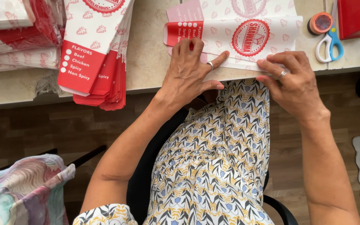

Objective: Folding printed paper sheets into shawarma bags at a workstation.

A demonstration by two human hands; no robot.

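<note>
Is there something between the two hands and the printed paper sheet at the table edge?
Nothing visible. The left hand and the right hand both press directly on the paper sheet; the scissors lie apart, to the right.

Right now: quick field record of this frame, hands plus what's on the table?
left hand: pressed flat on the printed paper sheet
right hand: fingertips on the sheet's near edge
sheet: red and white, at the table edge
stack of same sheets: far left, overhanging the edge
scissors: right, beside tape roll
</note>
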